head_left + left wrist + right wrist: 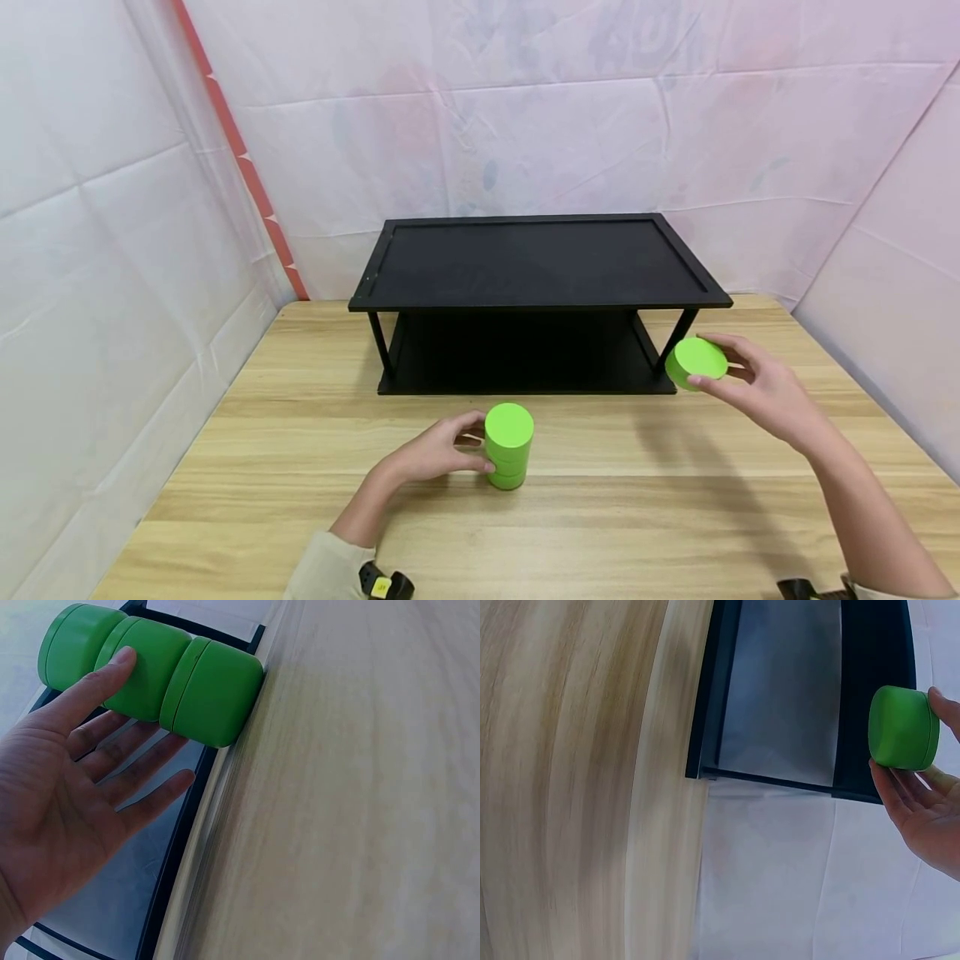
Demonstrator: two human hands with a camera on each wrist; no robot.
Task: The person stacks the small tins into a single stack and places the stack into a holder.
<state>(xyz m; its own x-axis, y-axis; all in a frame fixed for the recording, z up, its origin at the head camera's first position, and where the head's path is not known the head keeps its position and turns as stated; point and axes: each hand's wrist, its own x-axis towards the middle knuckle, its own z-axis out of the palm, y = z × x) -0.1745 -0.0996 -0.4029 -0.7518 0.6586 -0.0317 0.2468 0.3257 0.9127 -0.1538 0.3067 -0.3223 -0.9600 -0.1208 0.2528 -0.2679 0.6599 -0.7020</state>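
Three round green tins with lids stand in a stack point(509, 446) on the table, upright, in front of the black two-tier shelf point(540, 262). My left hand point(438, 448) holds the stack from its left side. In the left wrist view its thumb lies across the middle tin point(150, 667) and the fingers reach behind. A single green tin point(696, 363) is raised above the table near the shelf's right front post. My right hand point(765, 387) grips it between thumb and fingers; the right wrist view shows the same tin point(901, 727) against the dark shelf.
The shelf's lower board point(517, 354) sits on the wooden table point(292, 467), under the raised top. Pale cloth walls point(540, 150) enclose the back and both sides, with a red strip point(243, 158) at the back left.
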